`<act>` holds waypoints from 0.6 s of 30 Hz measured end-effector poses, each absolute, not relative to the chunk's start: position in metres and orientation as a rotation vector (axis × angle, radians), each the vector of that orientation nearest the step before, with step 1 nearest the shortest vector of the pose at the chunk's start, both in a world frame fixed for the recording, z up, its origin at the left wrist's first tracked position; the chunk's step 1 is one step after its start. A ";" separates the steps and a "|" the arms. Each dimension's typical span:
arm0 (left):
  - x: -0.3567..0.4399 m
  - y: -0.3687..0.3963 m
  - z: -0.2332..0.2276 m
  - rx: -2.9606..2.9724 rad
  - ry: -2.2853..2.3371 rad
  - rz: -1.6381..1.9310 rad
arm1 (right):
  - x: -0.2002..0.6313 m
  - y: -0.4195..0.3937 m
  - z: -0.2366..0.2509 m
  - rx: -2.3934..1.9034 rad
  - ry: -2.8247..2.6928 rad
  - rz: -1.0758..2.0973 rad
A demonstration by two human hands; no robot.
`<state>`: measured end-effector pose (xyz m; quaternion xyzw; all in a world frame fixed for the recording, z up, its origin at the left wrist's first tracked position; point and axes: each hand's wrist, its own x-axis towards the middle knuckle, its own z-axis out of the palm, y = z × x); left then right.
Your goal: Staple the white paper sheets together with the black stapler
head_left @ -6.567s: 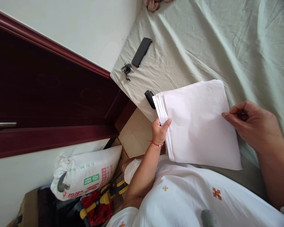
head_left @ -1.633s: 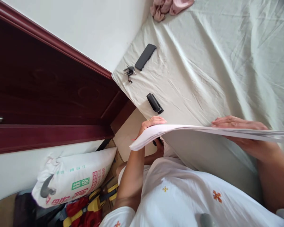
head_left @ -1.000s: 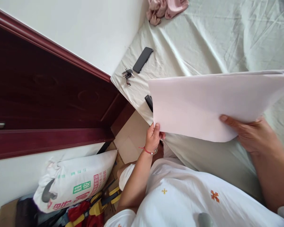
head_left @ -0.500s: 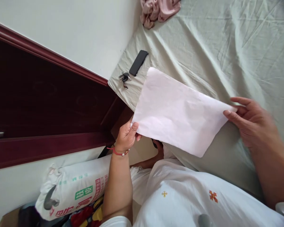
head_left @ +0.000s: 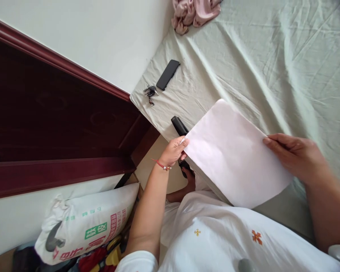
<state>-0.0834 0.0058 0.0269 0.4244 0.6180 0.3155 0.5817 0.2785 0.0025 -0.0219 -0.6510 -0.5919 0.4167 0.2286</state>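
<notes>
Above the near edge of the sheet-covered bed (head_left: 272,60), your two hands hold a stack of white paper (head_left: 232,158), its blank upper face turned towards you and its lower part reaching over your lap. Your left hand (head_left: 172,151) is clamped on one corner, thumb on top and fingers underneath. Your right hand (head_left: 297,155) pinches the opposite side, its thumb pressing on the upper face close to the margin.

Half a second ago the stack slanted up towards the wall and hid the black stapler (head_left: 179,125); now it has swung nearer your body, and the stapler shows again by the near edge, just beyond your left hand, one end covered. Your left hand has moved inward along with the paper. Your right hand, its fingers more spread at a tip of the stack then, now grips farther along the side.

Towards the corner by the door (head_left: 59,102), the bunch of keys (head_left: 150,92) and the black phone-shaped slab (head_left: 168,74) keep their places side by side. Farther along the wall edge, the crumpled pink cloth (head_left: 195,15) stays put.
</notes>
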 end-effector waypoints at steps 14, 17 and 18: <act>-0.069 -0.016 -0.004 0.563 1.589 1.010 | 0.273 0.009 -0.013 -1.971 -1.761 1.208; -0.068 -0.016 -0.005 0.533 1.600 1.030 | 0.273 0.009 -0.014 -1.976 -1.749 1.176; -0.068 -0.015 -0.005 0.518 1.610 1.035 | 0.273 0.008 -0.015 -1.976 -1.746 1.169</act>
